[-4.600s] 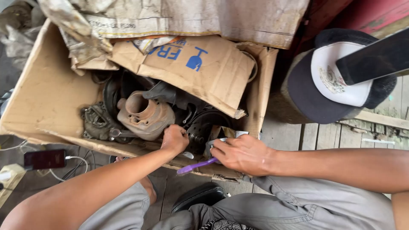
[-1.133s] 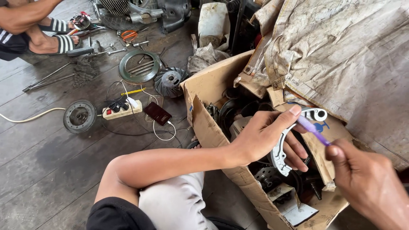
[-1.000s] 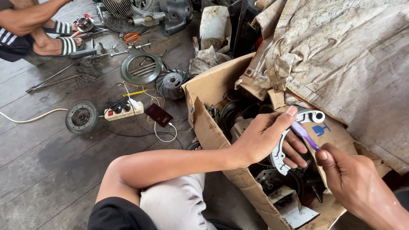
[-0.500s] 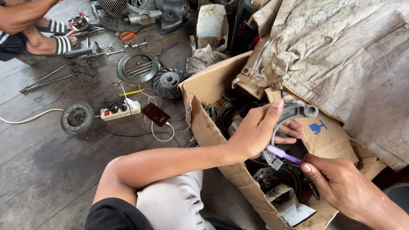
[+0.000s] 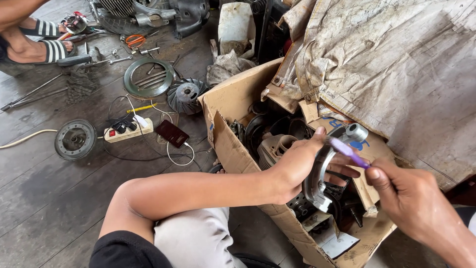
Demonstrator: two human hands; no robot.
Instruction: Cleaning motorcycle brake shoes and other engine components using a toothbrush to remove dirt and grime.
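Observation:
My left hand [image 5: 297, 166] grips a curved silver metal part [image 5: 317, 171], shaped like a half ring with a round boss at its top end, above an open cardboard box [image 5: 233, 144]. My right hand [image 5: 414, 203] holds a thin purple brush [image 5: 349, 153] whose tip touches the upper end of the metal part. Inside the box lie dark greasy engine parts, among them a pale cylinder [image 5: 275, 146] and black rings. My left knee in grey trousers [image 5: 193, 238] rests against the box's near wall.
On the dark wooden floor lie a power strip [image 5: 124, 131], a phone [image 5: 171, 133] on a white cable, a fan wheel [image 5: 186, 94], a ring plate [image 5: 148, 78], a pulley [image 5: 75, 139] and loose tools. Another person's sandalled feet [image 5: 47, 42] are top left. A dirty tarp [image 5: 396, 64] covers the right.
My left hand lifted the curved metal part out of the box and holds it. My right hand moved the purple brush from the part's lower end back up to its top.

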